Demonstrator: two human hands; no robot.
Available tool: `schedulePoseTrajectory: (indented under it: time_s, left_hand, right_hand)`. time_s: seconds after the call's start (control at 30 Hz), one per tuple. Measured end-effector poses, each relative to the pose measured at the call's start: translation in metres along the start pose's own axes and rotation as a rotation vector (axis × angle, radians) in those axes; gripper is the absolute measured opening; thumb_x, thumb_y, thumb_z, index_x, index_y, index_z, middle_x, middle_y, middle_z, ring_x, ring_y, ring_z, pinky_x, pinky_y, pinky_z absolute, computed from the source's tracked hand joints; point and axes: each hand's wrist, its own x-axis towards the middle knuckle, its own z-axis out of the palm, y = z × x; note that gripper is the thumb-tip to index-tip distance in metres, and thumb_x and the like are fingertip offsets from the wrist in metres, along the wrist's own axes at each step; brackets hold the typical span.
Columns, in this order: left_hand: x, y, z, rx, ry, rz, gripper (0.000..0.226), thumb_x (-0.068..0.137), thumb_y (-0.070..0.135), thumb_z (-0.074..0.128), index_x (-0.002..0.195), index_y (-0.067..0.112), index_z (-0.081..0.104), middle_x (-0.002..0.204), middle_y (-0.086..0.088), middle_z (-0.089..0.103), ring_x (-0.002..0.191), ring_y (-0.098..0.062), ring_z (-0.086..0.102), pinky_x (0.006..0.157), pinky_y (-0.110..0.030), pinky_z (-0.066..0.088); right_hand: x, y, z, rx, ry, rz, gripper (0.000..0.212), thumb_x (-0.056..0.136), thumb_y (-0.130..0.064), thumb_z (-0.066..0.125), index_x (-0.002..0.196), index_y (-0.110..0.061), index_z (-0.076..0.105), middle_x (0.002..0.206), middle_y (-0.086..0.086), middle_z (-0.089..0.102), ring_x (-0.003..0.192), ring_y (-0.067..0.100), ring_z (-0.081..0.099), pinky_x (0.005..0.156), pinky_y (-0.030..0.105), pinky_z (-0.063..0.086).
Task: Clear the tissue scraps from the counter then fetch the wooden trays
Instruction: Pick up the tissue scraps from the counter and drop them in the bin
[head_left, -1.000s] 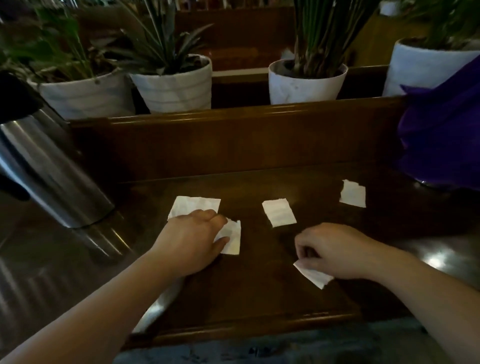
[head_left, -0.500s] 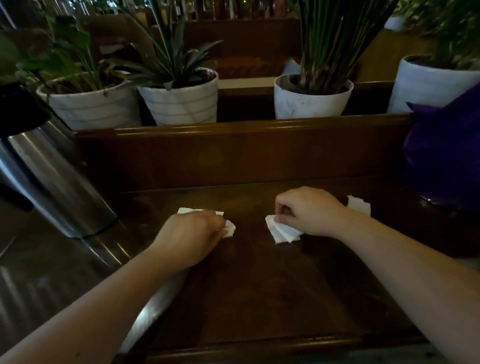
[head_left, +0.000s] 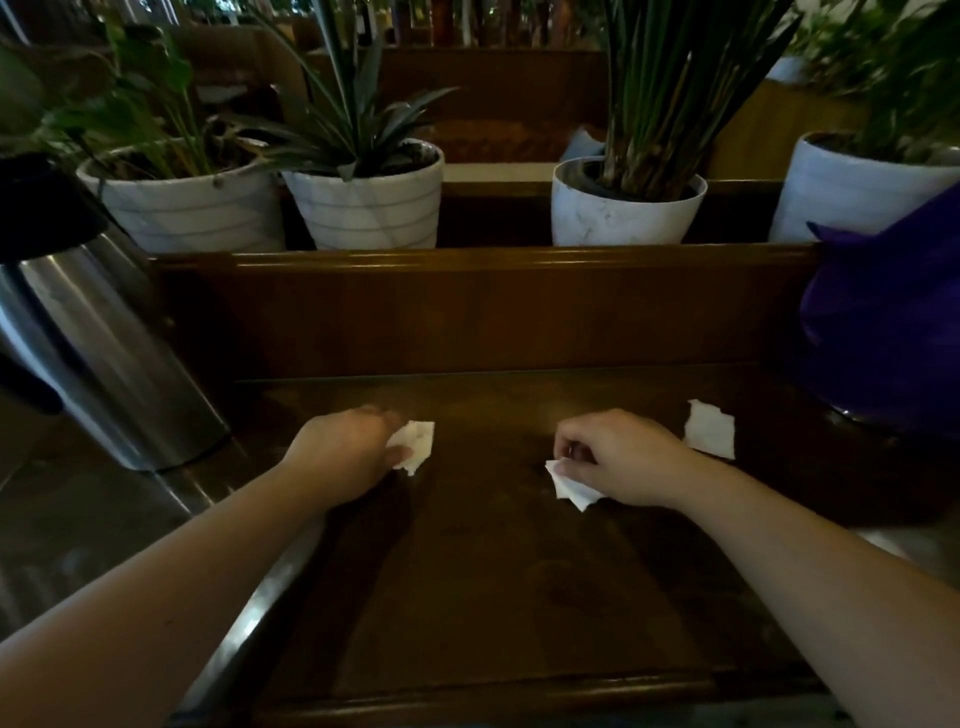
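On the dark wooden counter (head_left: 493, 582) my left hand (head_left: 345, 454) is closed around bunched white tissue scraps (head_left: 415, 447) that stick out past the fingers. My right hand (head_left: 621, 457) pinches other white tissue scraps (head_left: 571, 488) at its fingertips, just above the counter. One loose tissue scrap (head_left: 710, 428) lies flat on the counter right of my right hand, close to the wrist. No wooden trays are in view.
A steel thermos jug (head_left: 104, 358) stands at the left. A purple cloth bag (head_left: 888, 322) sits at the right. A raised wooden back ledge (head_left: 483, 260) carries several white plant pots (head_left: 363, 202). A metal surface (head_left: 78, 530) adjoins the counter on the left.
My left hand has gathered both left scraps into its grip. My right hand, holding one scrap, moved up, took the middle scrap and lifted it off the counter.
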Motion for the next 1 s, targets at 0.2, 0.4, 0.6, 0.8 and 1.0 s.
schedulePoseTrajectory:
  time_s: [0.2, 0.4, 0.6, 0.8, 1.0]
  left_hand:
    - [0.007, 0.037, -0.015, -0.020, 0.020, 0.097, 0.030, 0.096, 0.040, 0.042, 0.122, 0.028, 0.050, 0.095, 0.006, 0.057, 0.081, -0.009, 0.055, 0.068, -0.027, 0.049]
    - [0.015, 0.096, -0.037, -0.164, 0.195, 0.309, 0.024, 0.095, 0.042, 0.043, 0.114, 0.030, 0.052, 0.084, 0.015, 0.045, 0.070, -0.003, 0.048, 0.057, -0.021, 0.038]
    - [0.020, 0.129, -0.047, -0.156, 0.251, 0.456, 0.023, 0.096, 0.043, 0.041, 0.109, 0.029, 0.054, 0.084, 0.012, 0.051, 0.073, -0.006, 0.054, 0.061, -0.025, 0.048]
    - [0.024, 0.141, -0.053, -0.177, 0.261, 0.508, 0.023, 0.096, 0.039, 0.043, 0.112, 0.028, 0.055, 0.086, 0.011, 0.054, 0.072, -0.006, 0.056, 0.062, -0.025, 0.049]
    - [0.026, 0.154, -0.046, -0.201, 0.230, 0.586, 0.019, 0.095, 0.040, 0.043, 0.106, 0.029, 0.054, 0.091, 0.010, 0.058, 0.075, -0.007, 0.056, 0.067, -0.029, 0.052]
  right_hand:
    - [-0.029, 0.035, -0.022, 0.026, 0.114, 0.132, 0.008, 0.092, -0.040, 0.057, 0.098, -0.035, 0.058, 0.090, -0.017, 0.058, 0.083, 0.000, 0.055, 0.066, 0.023, 0.043]
    - [-0.044, 0.099, -0.037, 0.033, 0.191, 0.305, 0.002, 0.091, -0.035, 0.059, 0.091, -0.034, 0.058, 0.088, -0.011, 0.061, 0.077, 0.001, 0.056, 0.062, 0.024, 0.042]
    - [-0.045, 0.128, -0.028, 0.035, 0.088, 0.444, 0.034, 0.087, -0.036, 0.062, 0.119, -0.029, 0.054, 0.110, -0.006, 0.058, 0.093, 0.011, 0.058, 0.079, 0.035, 0.052]
    - [-0.057, 0.125, -0.017, 0.115, 0.169, 0.469, 0.005, 0.088, -0.034, 0.060, 0.090, -0.033, 0.056, 0.097, -0.005, 0.063, 0.084, 0.011, 0.060, 0.072, 0.035, 0.052]
    - [-0.105, 0.111, -0.008, 0.263, 0.329, 0.525, 0.003, 0.091, -0.029, 0.059, 0.090, -0.026, 0.059, 0.080, -0.011, 0.059, 0.077, 0.007, 0.057, 0.068, 0.030, 0.048]
